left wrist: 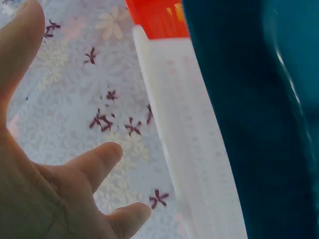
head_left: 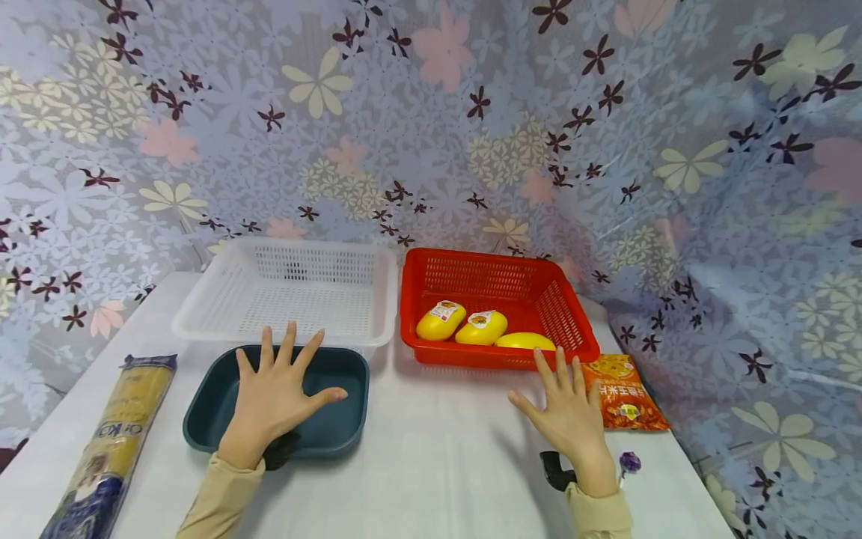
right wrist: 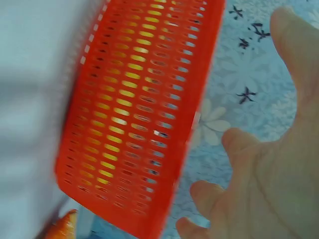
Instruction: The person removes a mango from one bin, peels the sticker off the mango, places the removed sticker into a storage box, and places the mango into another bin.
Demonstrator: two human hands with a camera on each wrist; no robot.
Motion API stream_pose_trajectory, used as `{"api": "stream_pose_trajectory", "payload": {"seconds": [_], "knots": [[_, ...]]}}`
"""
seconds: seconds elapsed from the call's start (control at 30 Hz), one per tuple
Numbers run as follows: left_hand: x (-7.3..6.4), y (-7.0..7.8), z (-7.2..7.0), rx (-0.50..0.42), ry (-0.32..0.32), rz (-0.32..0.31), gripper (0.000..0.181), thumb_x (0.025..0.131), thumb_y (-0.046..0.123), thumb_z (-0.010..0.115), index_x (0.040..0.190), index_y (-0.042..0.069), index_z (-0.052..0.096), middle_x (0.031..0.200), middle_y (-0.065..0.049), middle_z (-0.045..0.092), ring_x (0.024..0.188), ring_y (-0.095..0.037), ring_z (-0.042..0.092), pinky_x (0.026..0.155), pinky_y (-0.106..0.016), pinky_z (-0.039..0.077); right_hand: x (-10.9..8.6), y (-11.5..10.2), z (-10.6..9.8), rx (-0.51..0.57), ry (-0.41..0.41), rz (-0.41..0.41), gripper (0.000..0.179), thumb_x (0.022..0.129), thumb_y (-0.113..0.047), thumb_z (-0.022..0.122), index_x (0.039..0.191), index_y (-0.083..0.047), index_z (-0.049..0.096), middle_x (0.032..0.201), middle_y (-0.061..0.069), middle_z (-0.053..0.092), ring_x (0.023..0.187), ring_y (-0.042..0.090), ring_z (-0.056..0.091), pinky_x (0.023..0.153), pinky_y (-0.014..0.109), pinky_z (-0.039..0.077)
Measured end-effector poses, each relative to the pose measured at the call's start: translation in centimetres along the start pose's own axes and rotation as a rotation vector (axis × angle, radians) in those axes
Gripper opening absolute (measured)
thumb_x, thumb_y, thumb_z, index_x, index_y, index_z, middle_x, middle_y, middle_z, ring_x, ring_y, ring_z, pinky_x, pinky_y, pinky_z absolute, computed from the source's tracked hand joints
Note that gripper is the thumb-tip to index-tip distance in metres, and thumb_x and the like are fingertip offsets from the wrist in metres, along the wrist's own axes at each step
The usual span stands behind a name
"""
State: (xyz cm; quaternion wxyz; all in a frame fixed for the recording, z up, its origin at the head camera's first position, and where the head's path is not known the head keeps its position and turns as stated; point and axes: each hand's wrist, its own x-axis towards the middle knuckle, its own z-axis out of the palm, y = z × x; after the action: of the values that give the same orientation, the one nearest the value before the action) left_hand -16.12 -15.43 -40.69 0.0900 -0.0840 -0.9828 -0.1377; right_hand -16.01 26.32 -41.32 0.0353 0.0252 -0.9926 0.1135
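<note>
My left hand (head_left: 274,393) is held out with fingers spread above a dark teal tray (head_left: 357,408), holding nothing. Its spread fingers also fill the left side of the left wrist view. To the right, my right hand (head_left: 568,412) hovers with straight fingers just in front of a red basket (head_left: 498,358). Inside that basket lie three yellow oval items, two with labels facing up: one on the left (head_left: 441,320), one in the middle (head_left: 482,328) and one on the right (head_left: 525,340). Behind the tray stands a white basket (head_left: 286,329).
A long pack of noodles (head_left: 111,449) lies along the left of the white table (head_left: 431,464). Beside the right hand are an orange snack packet (head_left: 626,393) and a purple-wrapped lollipop (head_left: 629,462). Flowered cloth (head_left: 431,150) hangs behind and to the right.
</note>
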Motion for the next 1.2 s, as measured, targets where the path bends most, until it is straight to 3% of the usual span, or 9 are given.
{"api": "stream_pose_trajectory", "payload": {"seconds": [0.17,0.37,0.5,0.63,0.83,0.97,1.2], "knots": [[1.6,2.5,0.3,-0.021,0.019,0.061,0.093,0.078,0.075,0.056,0.152,0.024,0.033,0.159,-0.021,0.022,0.144,-0.054,0.012,0.105,-0.078,0.01,0.8,0.6,0.7,-0.006,0.016,0.023,0.091,0.089,-0.069,0.045,0.157,-0.017,0.013,0.161,0.024,0.005,0.146,0.05,0.004,0.109,0.074,0.001],[3.9,6.9,0.8,-0.059,-0.023,0.168,0.091,0.078,0.074,0.055,0.153,0.028,0.03,0.161,-0.015,0.021,0.146,-0.049,0.012,0.109,-0.074,0.011,1.1,1.3,1.0,0.009,0.014,0.064,0.096,0.09,-0.068,0.045,0.156,-0.009,0.01,0.161,0.024,0.005,0.147,0.048,0.003,0.11,0.073,-0.001],[5.1,9.4,1.7,-0.09,-0.056,0.227,0.091,0.079,0.074,0.053,0.153,0.027,0.028,0.16,-0.014,0.023,0.147,-0.047,0.013,0.11,-0.073,0.013,1.2,1.5,0.8,0.008,0.009,0.081,0.098,0.09,-0.068,0.043,0.156,-0.005,0.007,0.161,0.023,0.004,0.148,0.046,0.003,0.11,0.073,-0.001],[6.0,11.3,3.1,-0.152,-0.041,0.278,0.085,0.082,0.07,0.055,0.15,0.021,0.037,0.157,-0.014,0.033,0.146,-0.045,0.022,0.11,-0.07,0.019,1.6,1.9,0.7,0.006,0.018,0.108,0.1,0.091,-0.069,0.041,0.155,-0.001,0.005,0.161,0.024,0.004,0.147,0.047,0.002,0.11,0.073,0.001],[7.3,13.1,4.7,-0.196,0.05,0.365,0.08,0.084,0.065,0.057,0.145,0.015,0.045,0.147,-0.012,0.048,0.139,-0.037,0.039,0.11,-0.061,0.032,2.4,3.1,0.8,0.028,0.048,0.175,0.101,0.092,-0.069,0.038,0.154,0.003,0.005,0.161,0.025,0.004,0.146,0.05,0.005,0.11,0.073,0.007],[8.2,13.9,5.0,-0.211,0.095,0.388,0.079,0.085,0.065,0.056,0.145,0.016,0.046,0.144,-0.01,0.051,0.136,-0.034,0.044,0.11,-0.055,0.035,2.9,4.0,0.8,0.072,0.064,0.205,0.099,0.093,-0.069,0.036,0.154,0.002,0.002,0.161,0.025,0.001,0.144,0.052,0.008,0.11,0.073,0.01],[10.7,14.5,4.9,-0.257,0.051,0.395,0.075,0.087,0.06,0.058,0.145,0.014,0.045,0.146,-0.01,0.049,0.136,-0.031,0.044,0.112,-0.05,0.036,4.1,5.0,0.8,0.125,0.087,0.223,0.096,0.096,-0.065,0.033,0.153,0.004,0.0,0.161,0.026,-0.003,0.142,0.054,0.015,0.11,0.069,0.02]]}}
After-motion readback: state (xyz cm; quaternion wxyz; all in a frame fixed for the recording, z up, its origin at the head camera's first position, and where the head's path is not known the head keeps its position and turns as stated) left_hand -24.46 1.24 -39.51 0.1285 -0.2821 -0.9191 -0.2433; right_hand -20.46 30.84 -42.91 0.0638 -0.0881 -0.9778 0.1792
